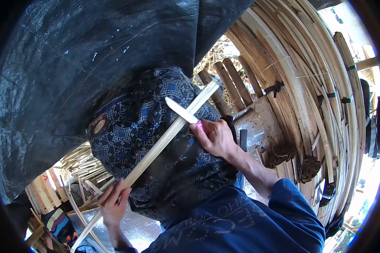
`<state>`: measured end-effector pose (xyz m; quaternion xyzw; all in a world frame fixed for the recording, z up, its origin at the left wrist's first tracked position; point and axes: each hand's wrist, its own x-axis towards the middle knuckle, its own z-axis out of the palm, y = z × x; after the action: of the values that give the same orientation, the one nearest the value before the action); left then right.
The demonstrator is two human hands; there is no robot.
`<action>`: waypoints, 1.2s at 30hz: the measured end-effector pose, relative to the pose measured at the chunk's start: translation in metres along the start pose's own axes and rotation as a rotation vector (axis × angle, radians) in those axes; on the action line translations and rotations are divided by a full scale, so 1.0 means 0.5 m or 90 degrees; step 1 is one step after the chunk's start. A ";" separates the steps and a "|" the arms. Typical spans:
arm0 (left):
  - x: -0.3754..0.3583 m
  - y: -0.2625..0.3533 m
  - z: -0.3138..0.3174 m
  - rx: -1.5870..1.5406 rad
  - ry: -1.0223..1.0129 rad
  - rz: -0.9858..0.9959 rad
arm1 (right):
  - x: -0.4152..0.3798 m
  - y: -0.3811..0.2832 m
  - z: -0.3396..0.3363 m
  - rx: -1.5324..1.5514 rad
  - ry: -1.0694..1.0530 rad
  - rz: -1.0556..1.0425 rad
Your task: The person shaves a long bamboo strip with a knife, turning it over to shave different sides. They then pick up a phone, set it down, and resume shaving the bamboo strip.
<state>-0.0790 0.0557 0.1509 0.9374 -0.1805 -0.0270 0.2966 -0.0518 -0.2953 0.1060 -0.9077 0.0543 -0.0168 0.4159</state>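
Note:
My right hand (215, 137) is closed around the pink handle of a knife, whose pale blade (178, 108) points up and left and crosses a long wooden strip (156, 149). The strip runs diagonally over my lap, from upper right to lower left. Near its lower part is my left hand (115, 202), with thumb and fingers around the strip. Dark blue patterned cloth (128, 137) covers my lap beneath the strip.
A dark tarp (80, 55) hangs across the upper left. Long wooden strips (299, 76) stand bundled on the right, tied with black bands. Bamboo posts (234, 84) are beyond my lap. Striped fabric (58, 221) and more cut wood (44, 189) lie at lower left.

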 end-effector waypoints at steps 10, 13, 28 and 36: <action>0.203 0.099 0.112 0.084 0.021 0.278 | -0.005 0.010 0.005 0.007 0.035 0.018; 0.174 0.087 0.087 0.091 0.025 0.271 | 0.000 0.011 0.005 -0.009 0.044 0.054; 0.109 0.079 0.063 -0.012 0.010 0.087 | -0.008 0.008 0.009 -0.005 0.015 0.016; 0.222 0.131 0.164 -0.048 0.018 0.225 | -0.014 0.006 0.017 -0.023 0.030 -0.013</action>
<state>-0.0095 -0.0780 0.1268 0.8795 -0.3372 0.0316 0.3342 -0.0582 -0.2902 0.0980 -0.9150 0.0548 -0.0416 0.3974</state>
